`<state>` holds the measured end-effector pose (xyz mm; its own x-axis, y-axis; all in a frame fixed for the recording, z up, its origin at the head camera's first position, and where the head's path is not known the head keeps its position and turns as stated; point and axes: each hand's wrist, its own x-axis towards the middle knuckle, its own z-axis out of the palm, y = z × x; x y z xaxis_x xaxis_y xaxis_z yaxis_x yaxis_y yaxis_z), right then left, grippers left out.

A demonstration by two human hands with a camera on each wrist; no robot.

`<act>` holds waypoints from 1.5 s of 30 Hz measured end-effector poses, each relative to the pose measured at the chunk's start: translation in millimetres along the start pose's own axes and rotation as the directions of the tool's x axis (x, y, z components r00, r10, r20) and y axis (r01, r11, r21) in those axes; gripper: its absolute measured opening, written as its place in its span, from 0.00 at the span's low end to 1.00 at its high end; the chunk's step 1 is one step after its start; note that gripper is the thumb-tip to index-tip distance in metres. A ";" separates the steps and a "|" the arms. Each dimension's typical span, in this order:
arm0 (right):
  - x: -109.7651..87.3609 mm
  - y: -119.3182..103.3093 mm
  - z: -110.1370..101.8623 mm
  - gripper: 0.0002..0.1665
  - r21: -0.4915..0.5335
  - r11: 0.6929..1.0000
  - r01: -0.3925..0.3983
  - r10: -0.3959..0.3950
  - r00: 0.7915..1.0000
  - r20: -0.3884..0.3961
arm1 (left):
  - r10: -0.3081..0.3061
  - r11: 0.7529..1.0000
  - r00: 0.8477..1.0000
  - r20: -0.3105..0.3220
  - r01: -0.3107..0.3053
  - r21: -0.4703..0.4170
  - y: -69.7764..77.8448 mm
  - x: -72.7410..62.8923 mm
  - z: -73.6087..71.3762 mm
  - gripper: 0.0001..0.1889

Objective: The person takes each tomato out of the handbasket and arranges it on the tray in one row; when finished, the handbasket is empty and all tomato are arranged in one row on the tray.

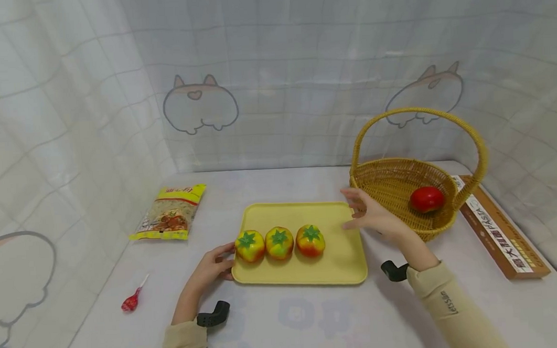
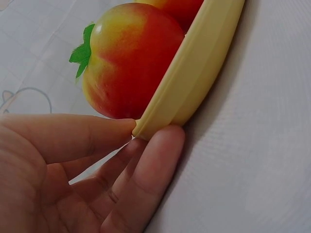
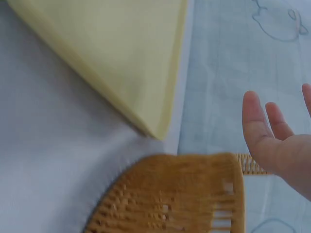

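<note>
On the table lies a yellow rectangular tray [image 1: 340,263] with three yellow-red toy tomatoes, a left one [image 1: 250,246], a middle one [image 1: 279,243] and a right one [image 1: 310,241], each with a green leafy top. My left hand [image 1: 210,269] pinches the tray's left rim; in the left wrist view its thumb lies on the rim and fingers touch the side from below. Fingers spread, my right hand [image 1: 372,213] hovers by the tray's right edge beside the wicker basket [image 1: 378,187], holding nothing. Inside that basket sits a red round fruit [image 1: 427,199].
A brown pasta box [image 1: 503,230] lies right of the basket, whose tall handle [image 1: 414,111] arches up. At the left are a yellow-ended food packet [image 1: 172,214] and a red lollipop [image 1: 131,301]. White curtains [image 1: 277,63] hang behind and at both sides.
</note>
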<state>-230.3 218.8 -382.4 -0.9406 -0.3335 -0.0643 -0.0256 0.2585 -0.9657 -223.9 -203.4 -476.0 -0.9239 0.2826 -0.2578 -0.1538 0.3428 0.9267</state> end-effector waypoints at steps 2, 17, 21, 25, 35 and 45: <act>-1.3 -1.7 -4.7 0.49 -0.009 1.000 0.006 -0.007 1.000 -0.021 | 0.003 1.000 1.000 0.000 -0.003 0.013 0.1 -1.0 -0.9 0.30; -22.6 1.2 -50.3 0.45 -0.026 1.000 -0.002 -0.002 0.985 -0.172 | 0.005 1.000 1.000 0.011 -0.005 -0.010 3.5 -1.0 0.5 0.30; -27.7 5.7 -62.1 0.44 -0.028 1.000 -0.013 0.006 0.976 -0.215 | 0.002 1.000 1.000 0.012 -0.001 -0.015 3.5 -0.3 -0.1 0.30; -32.6 9.4 -70.9 0.44 -0.008 1.000 -0.015 0.012 0.970 -0.244 | -0.001 1.000 1.000 0.016 0.002 -0.017 3.7 0.1 -0.8 0.30; -39.5 19.7 -95.3 0.43 -0.090 0.995 -0.043 0.008 0.935 -0.354 | 0.000 1.000 1.000 0.013 0.000 -0.020 7.4 -2.6 0.2 0.30; -38.5 32.3 -118.0 0.39 -0.051 0.997 -0.057 0.030 0.902 -0.430 | 0.011 1.000 1.000 0.012 -0.011 -0.018 5.2 -2.4 0.2 0.30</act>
<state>-234.9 346.9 -381.4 -0.9951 0.0967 0.0213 0.0111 0.3232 -0.9463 -222.5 -202.0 -470.5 -0.9213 0.2970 -0.2510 -0.1503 0.3235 0.9342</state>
